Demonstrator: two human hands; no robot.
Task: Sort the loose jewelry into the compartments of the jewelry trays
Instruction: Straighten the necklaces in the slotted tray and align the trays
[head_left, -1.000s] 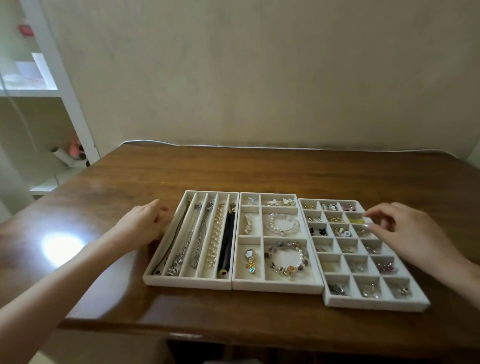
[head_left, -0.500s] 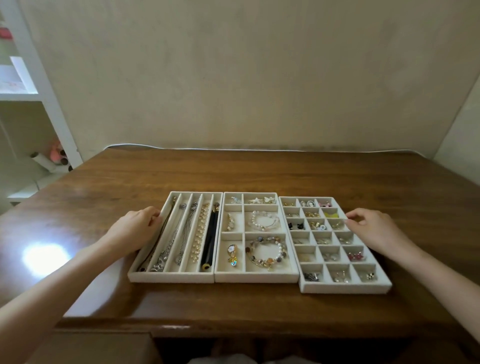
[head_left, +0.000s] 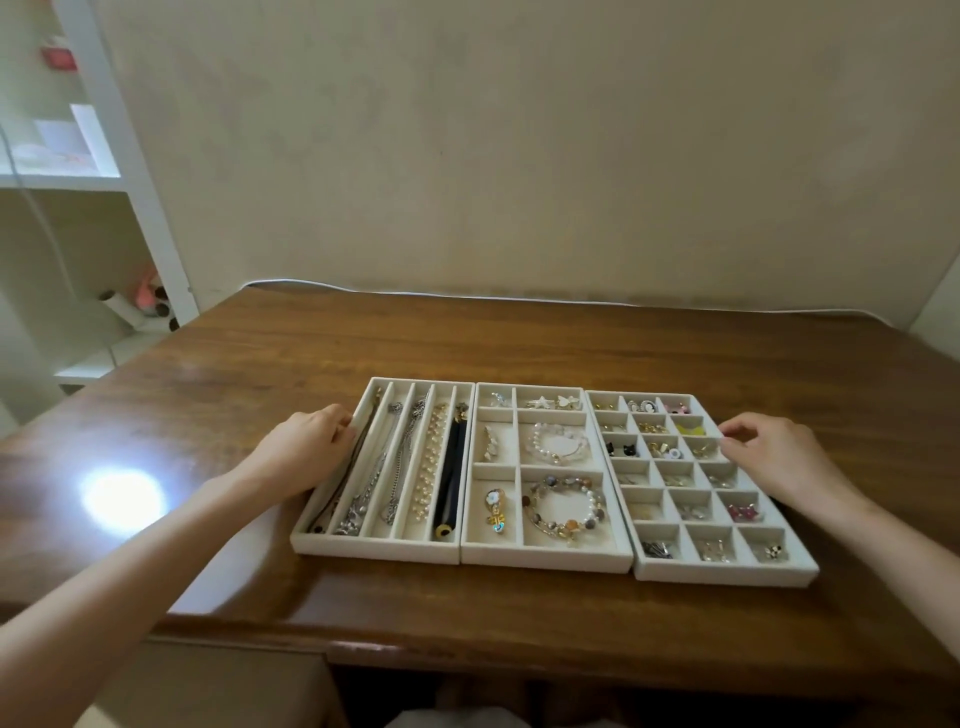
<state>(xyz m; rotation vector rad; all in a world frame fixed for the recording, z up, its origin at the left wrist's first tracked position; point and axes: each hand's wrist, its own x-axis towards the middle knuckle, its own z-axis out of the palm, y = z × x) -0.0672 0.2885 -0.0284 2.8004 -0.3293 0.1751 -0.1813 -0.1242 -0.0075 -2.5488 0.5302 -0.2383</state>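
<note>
A: Where does the jewelry lie?
B: In three trays set side by side on the table (head_left: 519, 338). Chains (head_left: 400, 462) fill the left tray (head_left: 374, 551), bracelets (head_left: 563, 501) the middle tray (head_left: 545, 560), and earrings (head_left: 662, 449) the right tray (head_left: 722, 574).
A: And the hands?
B: The left hand (head_left: 306, 441), fingers bent, touches the left tray's rim at 9 o'clock; whether it clasps the rim cannot be told. The right hand (head_left: 779, 452), loosely curled, sits at the right tray's 2 o'clock edge, holding nothing visible.

Dim warm room light, bright glare spot on table (head_left: 122, 499) left, wide-angle bowing at edges, slightly soft.
</note>
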